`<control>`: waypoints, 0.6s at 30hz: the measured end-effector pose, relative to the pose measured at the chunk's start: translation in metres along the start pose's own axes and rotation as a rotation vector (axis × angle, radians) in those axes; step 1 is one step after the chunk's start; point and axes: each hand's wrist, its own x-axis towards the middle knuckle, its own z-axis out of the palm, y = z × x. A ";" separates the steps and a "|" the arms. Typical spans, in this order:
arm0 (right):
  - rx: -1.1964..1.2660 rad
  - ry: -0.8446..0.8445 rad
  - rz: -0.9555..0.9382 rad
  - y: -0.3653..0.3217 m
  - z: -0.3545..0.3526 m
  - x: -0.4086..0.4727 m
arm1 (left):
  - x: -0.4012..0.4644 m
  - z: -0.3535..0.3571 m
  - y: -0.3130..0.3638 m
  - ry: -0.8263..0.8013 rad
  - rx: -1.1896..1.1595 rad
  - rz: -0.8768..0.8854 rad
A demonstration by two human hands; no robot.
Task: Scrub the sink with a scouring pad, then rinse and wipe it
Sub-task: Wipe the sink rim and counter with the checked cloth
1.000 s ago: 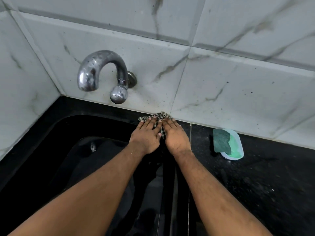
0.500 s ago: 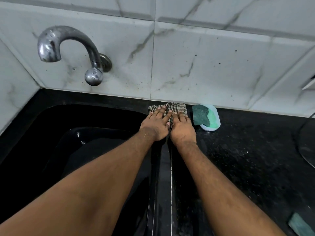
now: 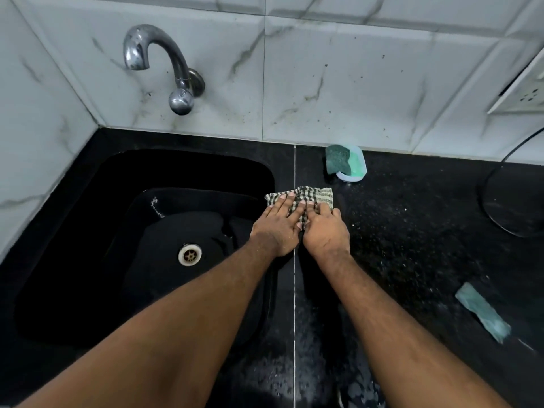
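Two hands down flat on one checked cloth [image 3: 306, 198], side by side on the sink's right rim. Left hand [image 3: 278, 225] spread, fingers straight, palm partly over the sink [image 3: 88, 219] edge; right hand [image 3: 325, 229] beside it with fingers pressed down on the same cloth, thumbs nearly touching. Nothing pinched or lifted: flat pressure from both, probably to keep the whole cloth in contact with the wet stone and drag water off in one pass. Wiping stage by the look of it, with scrubbing and rinsing likely finished. Scouring pad [image 3: 337, 159] parked in a small soap dish [image 3: 357, 172] beyond the cloth, right of the sink and against the tiled wall [image 3: 323, 83], out of the wiping path. Drain [image 3: 190, 254] at the basin's bottom, uncovered; basin dark and glossy. Tap [image 3: 159, 54] on the wall behind the sink, no water visible from its spout. Beads of water on the counter [image 3: 412, 245] right of the sink. Another green strip [image 3: 482, 310] well to the right of the sink; material unclear.
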 end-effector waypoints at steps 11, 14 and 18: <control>-0.080 0.010 0.066 -0.018 0.002 -0.139 | -0.127 0.049 0.027 -0.014 -0.004 0.108; -0.072 0.063 0.144 -0.028 0.001 -0.172 | -0.168 0.061 0.031 -0.012 -0.049 0.135; -0.096 0.062 0.163 -0.045 0.003 -0.212 | -0.218 0.075 0.028 0.007 -0.076 0.144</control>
